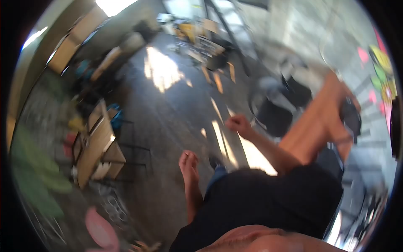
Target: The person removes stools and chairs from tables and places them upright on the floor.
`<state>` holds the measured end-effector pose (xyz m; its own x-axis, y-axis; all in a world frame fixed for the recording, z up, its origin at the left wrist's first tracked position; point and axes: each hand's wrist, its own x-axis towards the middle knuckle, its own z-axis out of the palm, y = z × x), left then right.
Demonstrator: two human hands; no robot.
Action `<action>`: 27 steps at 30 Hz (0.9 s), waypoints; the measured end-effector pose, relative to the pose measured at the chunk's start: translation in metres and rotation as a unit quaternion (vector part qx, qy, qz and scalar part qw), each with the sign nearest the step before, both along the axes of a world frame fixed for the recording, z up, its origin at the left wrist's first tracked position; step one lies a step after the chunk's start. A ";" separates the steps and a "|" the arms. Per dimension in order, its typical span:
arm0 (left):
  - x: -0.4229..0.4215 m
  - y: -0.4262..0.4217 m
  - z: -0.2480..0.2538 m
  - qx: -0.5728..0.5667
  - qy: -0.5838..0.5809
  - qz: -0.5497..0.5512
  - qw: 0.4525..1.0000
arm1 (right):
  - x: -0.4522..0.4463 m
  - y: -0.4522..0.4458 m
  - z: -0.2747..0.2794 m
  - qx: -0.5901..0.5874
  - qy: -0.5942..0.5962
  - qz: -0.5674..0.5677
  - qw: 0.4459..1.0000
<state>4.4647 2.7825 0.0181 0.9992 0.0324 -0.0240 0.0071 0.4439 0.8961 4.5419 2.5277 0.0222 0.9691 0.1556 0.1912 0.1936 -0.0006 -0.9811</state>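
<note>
Both hands hang in front of a dark shirt [268, 201], over a grey floor [163, 113]. My left hand [189, 160] is at the lower centre, fingers curled, and whether anything is inside it is too blurred to tell. To its right and higher up, my right hand [239, 123] is also closed, with its contents hidden. The two hands are apart and neither touches furniture. A shoe [215, 161] shows between them.
At left stands a wooden table [90, 157] with dark metal legs. Black chairs [273, 117] are at the right beside an orange-brown wooden piece [312, 122]. A cluttered table [205, 46] stands at the back. Sunlight patches lie on the floor.
</note>
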 end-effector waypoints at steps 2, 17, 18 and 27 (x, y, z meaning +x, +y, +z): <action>0.052 0.004 0.003 0.011 0.044 -0.053 0.998 | 0.024 -0.011 -0.004 0.012 -0.002 -0.084 0.996; 0.362 -0.098 -0.010 0.114 0.042 -0.430 0.895 | 0.116 -0.100 -0.189 0.117 0.368 -0.443 0.809; 0.373 -0.116 -0.010 0.162 0.020 -0.465 0.870 | 0.130 -0.113 -0.208 0.137 0.358 -0.471 0.795; 0.490 -0.203 0.004 0.472 -0.142 -0.614 0.617 | 0.284 -0.239 -0.365 0.120 0.512 -0.601 0.603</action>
